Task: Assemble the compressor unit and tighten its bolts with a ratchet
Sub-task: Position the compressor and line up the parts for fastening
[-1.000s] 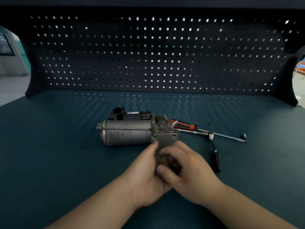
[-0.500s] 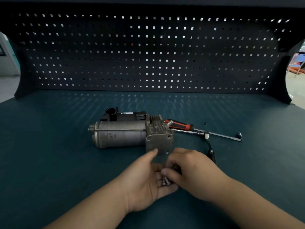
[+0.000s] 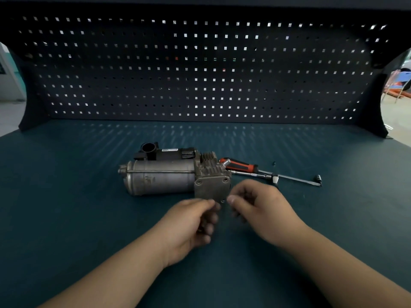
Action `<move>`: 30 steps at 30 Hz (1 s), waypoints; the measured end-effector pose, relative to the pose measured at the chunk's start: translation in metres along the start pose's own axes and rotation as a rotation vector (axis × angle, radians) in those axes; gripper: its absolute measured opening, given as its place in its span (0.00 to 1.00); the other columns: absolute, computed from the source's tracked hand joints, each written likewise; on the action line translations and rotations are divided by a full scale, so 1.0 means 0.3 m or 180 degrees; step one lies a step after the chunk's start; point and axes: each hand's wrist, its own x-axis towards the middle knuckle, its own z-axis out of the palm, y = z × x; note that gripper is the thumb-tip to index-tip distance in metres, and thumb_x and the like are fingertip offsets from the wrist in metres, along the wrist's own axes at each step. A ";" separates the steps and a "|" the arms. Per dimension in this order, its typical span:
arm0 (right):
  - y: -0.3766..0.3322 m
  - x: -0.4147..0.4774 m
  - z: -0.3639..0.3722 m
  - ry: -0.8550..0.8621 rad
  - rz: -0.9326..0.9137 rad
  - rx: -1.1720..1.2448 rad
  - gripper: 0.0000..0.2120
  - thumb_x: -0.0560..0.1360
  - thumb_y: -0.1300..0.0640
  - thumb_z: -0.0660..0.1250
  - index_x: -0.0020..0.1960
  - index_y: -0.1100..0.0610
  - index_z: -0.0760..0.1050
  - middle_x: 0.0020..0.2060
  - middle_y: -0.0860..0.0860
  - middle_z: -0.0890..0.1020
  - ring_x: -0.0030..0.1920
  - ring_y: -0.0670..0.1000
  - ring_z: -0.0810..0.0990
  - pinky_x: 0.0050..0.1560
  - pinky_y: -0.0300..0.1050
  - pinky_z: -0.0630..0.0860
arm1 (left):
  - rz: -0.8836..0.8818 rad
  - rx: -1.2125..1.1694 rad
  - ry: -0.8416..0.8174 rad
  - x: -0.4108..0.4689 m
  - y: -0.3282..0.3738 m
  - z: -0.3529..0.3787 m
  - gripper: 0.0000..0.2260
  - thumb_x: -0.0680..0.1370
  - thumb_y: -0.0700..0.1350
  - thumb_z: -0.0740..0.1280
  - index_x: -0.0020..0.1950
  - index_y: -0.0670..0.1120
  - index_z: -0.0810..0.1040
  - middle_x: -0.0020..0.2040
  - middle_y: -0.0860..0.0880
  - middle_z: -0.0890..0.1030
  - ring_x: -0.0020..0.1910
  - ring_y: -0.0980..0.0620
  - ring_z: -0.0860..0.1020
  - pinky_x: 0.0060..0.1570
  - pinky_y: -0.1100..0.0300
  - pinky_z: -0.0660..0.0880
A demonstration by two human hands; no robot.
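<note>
Hands parted since half a second ago: left hand (image 3: 191, 221) curled, right hand (image 3: 260, 205) pinched beside compressor (image 3: 169, 176) cover, on desk (image 3: 89, 218). Blur; I cannot tell what either holds. Bolt seating likely next.

One compressor unit (image 3: 160, 178), one ratchet (image 3: 275, 179), one red-handled screwdriver (image 3: 241, 166), one pegboard (image 3: 200, 74), and two hands: left hand (image 3: 189, 227), right hand (image 3: 264, 214).

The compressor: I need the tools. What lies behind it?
A red-and-black handle and a slim metal bar poke out behind its finned end; anything further left is covered.
</note>
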 end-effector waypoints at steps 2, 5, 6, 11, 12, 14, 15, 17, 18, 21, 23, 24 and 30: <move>0.011 0.018 0.011 0.0209 0.0420 0.0337 0.08 0.75 0.57 0.69 0.37 0.49 0.76 0.31 0.48 0.83 0.33 0.50 0.80 0.40 0.50 0.80 | 0.1208 0.1586 0.0749 0.026 -0.004 -0.041 0.02 0.76 0.49 0.68 0.45 0.53 0.77 0.29 0.56 0.72 0.26 0.60 0.70 0.26 0.67 0.67; 0.018 0.053 0.020 0.0408 0.0549 0.0415 0.07 0.73 0.58 0.71 0.38 0.49 0.77 0.33 0.49 0.83 0.35 0.47 0.81 0.43 0.46 0.80 | 0.2016 0.2580 0.1373 0.052 0.017 -0.073 0.14 0.70 0.56 0.72 0.45 0.57 0.68 0.31 0.56 0.71 0.31 0.61 0.71 0.28 0.66 0.64; 0.019 0.068 0.020 0.0488 0.0564 0.0462 0.07 0.73 0.58 0.72 0.38 0.49 0.77 0.34 0.49 0.83 0.36 0.47 0.81 0.44 0.46 0.80 | 0.2029 0.2635 0.1452 0.065 0.024 -0.072 0.17 0.69 0.57 0.74 0.46 0.57 0.66 0.32 0.57 0.70 0.31 0.61 0.71 0.28 0.66 0.62; 0.016 0.114 0.048 0.0691 0.0549 0.0514 0.06 0.72 0.57 0.73 0.38 0.51 0.79 0.33 0.50 0.83 0.35 0.49 0.81 0.42 0.47 0.80 | 0.2075 0.2847 0.1613 0.120 0.022 -0.043 0.24 0.69 0.58 0.75 0.51 0.60 0.59 0.32 0.57 0.72 0.32 0.61 0.72 0.27 0.62 0.65; 0.023 0.110 0.054 0.0740 0.0495 0.0493 0.07 0.72 0.57 0.73 0.37 0.50 0.79 0.32 0.48 0.83 0.35 0.48 0.81 0.41 0.44 0.79 | 0.2065 0.2858 0.1657 0.128 0.023 -0.045 0.24 0.69 0.58 0.74 0.50 0.60 0.59 0.32 0.57 0.73 0.32 0.61 0.73 0.27 0.61 0.66; 0.043 0.102 0.055 0.0817 0.0375 0.0361 0.07 0.72 0.56 0.73 0.37 0.48 0.79 0.31 0.44 0.82 0.34 0.44 0.80 0.39 0.38 0.77 | 0.2027 0.2979 0.1700 0.139 0.028 -0.045 0.24 0.69 0.59 0.74 0.49 0.58 0.59 0.33 0.56 0.73 0.32 0.59 0.74 0.26 0.61 0.66; 0.054 0.098 0.050 0.0826 0.0324 0.0295 0.07 0.72 0.56 0.73 0.36 0.48 0.78 0.31 0.43 0.81 0.33 0.43 0.79 0.38 0.36 0.75 | 0.2013 0.3034 0.1715 0.143 0.030 -0.043 0.24 0.68 0.60 0.74 0.48 0.57 0.59 0.33 0.55 0.74 0.32 0.59 0.74 0.26 0.60 0.65; 0.072 0.095 0.042 0.0813 0.0262 0.0257 0.09 0.72 0.56 0.73 0.36 0.46 0.78 0.31 0.41 0.81 0.33 0.42 0.78 0.37 0.34 0.74 | 0.2006 0.3104 0.1758 0.149 0.027 -0.040 0.24 0.69 0.61 0.73 0.47 0.55 0.60 0.33 0.55 0.73 0.31 0.58 0.73 0.25 0.60 0.63; 0.076 0.094 0.044 0.0782 0.0238 0.0222 0.09 0.72 0.56 0.73 0.36 0.45 0.78 0.31 0.41 0.81 0.33 0.41 0.78 0.37 0.32 0.74 | 0.1991 0.3154 0.1788 0.150 0.023 -0.041 0.23 0.69 0.62 0.72 0.45 0.54 0.60 0.33 0.55 0.73 0.31 0.58 0.72 0.25 0.60 0.63; 0.077 0.099 0.060 0.0731 0.0163 0.0107 0.09 0.72 0.56 0.73 0.37 0.46 0.78 0.31 0.39 0.80 0.33 0.40 0.78 0.36 0.28 0.71 | 0.1958 0.3336 0.1875 0.150 0.021 -0.051 0.22 0.69 0.65 0.70 0.40 0.54 0.60 0.31 0.55 0.73 0.30 0.57 0.73 0.25 0.60 0.64; 0.075 0.103 0.065 0.0769 0.0137 0.0116 0.08 0.72 0.56 0.73 0.37 0.47 0.78 0.32 0.39 0.81 0.33 0.39 0.77 0.35 0.28 0.70 | 0.1994 0.3407 0.1943 0.147 0.023 -0.055 0.23 0.68 0.66 0.69 0.37 0.53 0.60 0.29 0.55 0.73 0.29 0.58 0.72 0.25 0.60 0.63; 0.074 0.105 0.064 0.0778 0.0126 0.0112 0.08 0.72 0.56 0.73 0.37 0.47 0.77 0.32 0.39 0.80 0.33 0.39 0.77 0.35 0.28 0.70 | 0.2014 0.3402 0.1966 0.146 0.023 -0.055 0.23 0.68 0.67 0.69 0.36 0.53 0.61 0.28 0.55 0.72 0.28 0.59 0.71 0.24 0.60 0.62; 0.065 0.107 0.063 0.1043 -0.0176 -0.0148 0.12 0.73 0.56 0.72 0.37 0.41 0.74 0.29 0.36 0.78 0.36 0.35 0.77 0.36 0.24 0.68 | 0.2047 0.3217 0.2030 0.150 0.027 -0.039 0.23 0.66 0.67 0.70 0.34 0.52 0.63 0.25 0.55 0.72 0.25 0.59 0.70 0.24 0.61 0.60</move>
